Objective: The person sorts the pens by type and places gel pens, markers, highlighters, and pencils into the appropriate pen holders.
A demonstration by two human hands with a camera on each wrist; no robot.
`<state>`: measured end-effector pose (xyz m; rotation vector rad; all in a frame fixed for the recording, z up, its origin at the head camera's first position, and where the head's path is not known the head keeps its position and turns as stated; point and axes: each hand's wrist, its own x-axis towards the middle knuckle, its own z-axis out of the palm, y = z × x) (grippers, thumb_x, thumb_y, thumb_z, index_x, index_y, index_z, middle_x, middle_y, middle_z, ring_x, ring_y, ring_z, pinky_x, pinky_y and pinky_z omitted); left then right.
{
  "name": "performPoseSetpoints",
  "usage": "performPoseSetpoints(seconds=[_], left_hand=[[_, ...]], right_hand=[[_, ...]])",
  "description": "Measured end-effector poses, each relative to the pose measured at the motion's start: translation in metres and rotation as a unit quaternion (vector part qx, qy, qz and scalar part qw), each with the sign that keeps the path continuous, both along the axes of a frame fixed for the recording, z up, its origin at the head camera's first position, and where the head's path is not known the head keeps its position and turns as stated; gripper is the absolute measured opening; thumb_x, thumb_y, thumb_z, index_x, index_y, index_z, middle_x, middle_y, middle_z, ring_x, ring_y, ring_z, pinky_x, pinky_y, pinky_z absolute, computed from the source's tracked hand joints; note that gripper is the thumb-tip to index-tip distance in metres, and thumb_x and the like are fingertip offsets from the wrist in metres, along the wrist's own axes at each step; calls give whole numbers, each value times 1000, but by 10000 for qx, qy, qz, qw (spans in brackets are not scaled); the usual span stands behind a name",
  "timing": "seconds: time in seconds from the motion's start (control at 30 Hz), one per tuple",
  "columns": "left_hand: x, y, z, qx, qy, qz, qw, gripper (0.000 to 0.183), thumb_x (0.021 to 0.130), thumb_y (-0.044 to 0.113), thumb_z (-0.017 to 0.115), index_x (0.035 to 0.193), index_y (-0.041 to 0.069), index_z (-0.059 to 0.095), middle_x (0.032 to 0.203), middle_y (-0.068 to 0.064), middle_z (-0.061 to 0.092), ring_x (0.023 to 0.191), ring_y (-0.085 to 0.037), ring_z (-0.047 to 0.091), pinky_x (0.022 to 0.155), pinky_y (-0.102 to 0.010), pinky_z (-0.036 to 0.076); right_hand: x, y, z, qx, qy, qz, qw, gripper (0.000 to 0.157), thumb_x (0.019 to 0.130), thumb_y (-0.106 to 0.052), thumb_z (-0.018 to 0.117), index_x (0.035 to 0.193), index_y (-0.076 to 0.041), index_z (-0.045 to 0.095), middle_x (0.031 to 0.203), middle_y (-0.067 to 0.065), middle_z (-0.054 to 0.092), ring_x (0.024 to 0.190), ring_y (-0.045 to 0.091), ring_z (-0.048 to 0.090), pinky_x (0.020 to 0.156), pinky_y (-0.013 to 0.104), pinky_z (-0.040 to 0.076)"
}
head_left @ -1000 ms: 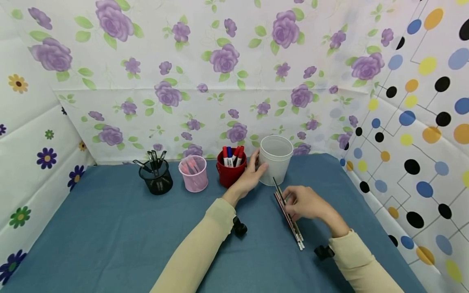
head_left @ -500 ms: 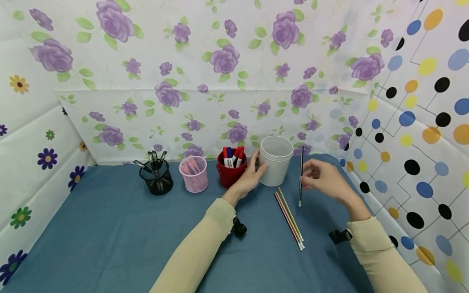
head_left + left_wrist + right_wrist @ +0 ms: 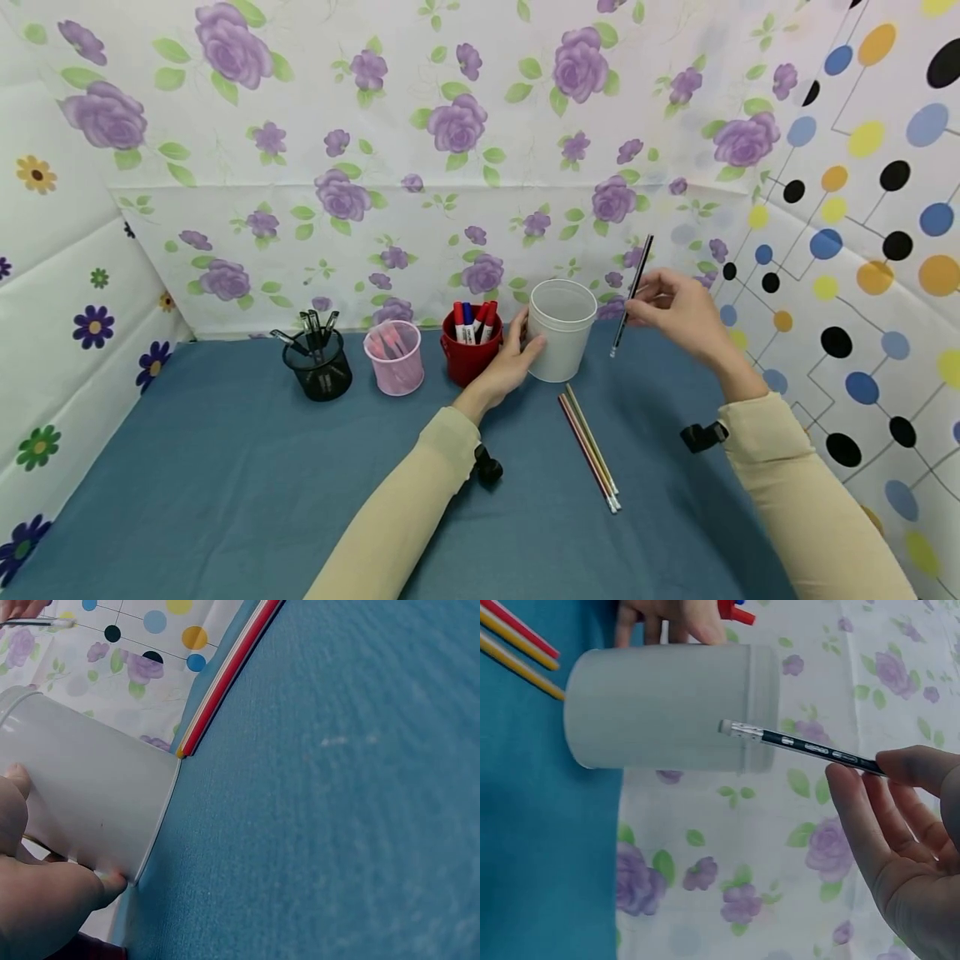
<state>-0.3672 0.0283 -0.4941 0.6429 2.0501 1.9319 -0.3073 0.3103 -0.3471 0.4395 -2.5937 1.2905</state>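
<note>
My left hand (image 3: 504, 364) grips the side of a white plastic cup (image 3: 562, 346), thumb in front and fingers round its left side. The cup stands upright and nothing shows inside it in the head view. To its right, my right hand (image 3: 678, 318) pinches a black pencil (image 3: 632, 293) between thumb and fingers. The pencil is raised and tilted, its eraser end (image 3: 739, 730) pointing down and overlapping the cup in the right wrist view. Several pencils (image 3: 590, 450), red and yellowish, lie side by side on the cloth in front of the cup.
Left of the cup stand a red bucket (image 3: 459, 364) with red and blue capped markers, a pink mesh cup (image 3: 401, 375) with pink items, and a black mesh cup (image 3: 325, 383) with black pens. A blue cloth (image 3: 247, 492) covers the table; patterned sheets (image 3: 300, 117) enclose it.
My right hand has picked the black pencil off the group on the cloth, lifted it and moved it right and up beside the cup. My left hand stays on the cup.
</note>
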Motion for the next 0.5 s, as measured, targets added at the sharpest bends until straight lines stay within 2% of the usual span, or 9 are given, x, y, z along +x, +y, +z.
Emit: performPoseSetpoints(seconds=[0.3,0.5], left_hand=[[-1,0,-1,-29,28,-9,10000,72,114,43,46,171,37,1,178,2,6,165,-21,6,132,-51,16],[0,-1,-1,24,13,-43,10000,72,115,43,46,171,38,1,178,2,6,165,-21,5,132,-52,15]], right_hand=[[-23,-11,34,-456,21,-287,9985,32,104,-18,71,130,-2,61,111,10,65,90,11,74,79,25,63],[-39,-21,40,-597,170,-172,9979,31,103,-18,72,128,-4,62,110,10,66,90,14,75,80,25,63]])
